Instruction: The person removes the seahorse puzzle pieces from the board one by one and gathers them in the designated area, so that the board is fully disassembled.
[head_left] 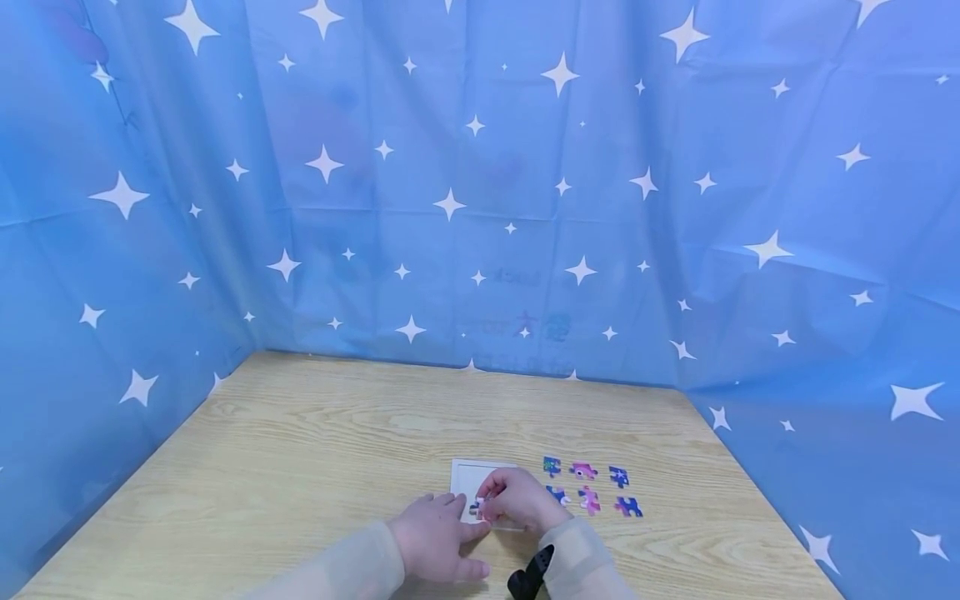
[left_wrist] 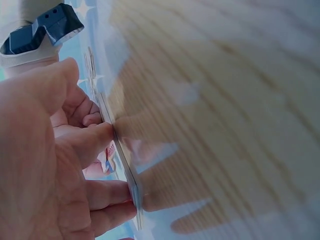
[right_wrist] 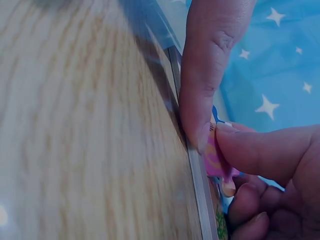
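Observation:
A shallow white puzzle tray (head_left: 465, 477) lies on the wooden table, partly covered by both hands. My right hand (head_left: 522, 502) pinches a puzzle piece (right_wrist: 216, 159) with pink, blue and white on it, low over the tray's near part. Fairly straight fingers of my left hand (head_left: 438, 536) touch the tray's left and near edges, close beside that piece. In the left wrist view its fingertips rest along the thin tray edge (left_wrist: 125, 165). A green-patterned patch (right_wrist: 220, 220) shows just inside the tray border in the right wrist view.
Several loose puzzle pieces lie in two rows right of the tray, among them a pink one with an eye (head_left: 582, 471) and a dark blue one (head_left: 628, 507). A blue star-printed curtain (head_left: 480, 167) hangs behind the table (head_left: 337, 433). My right wrist wears a black camera (head_left: 531, 573).

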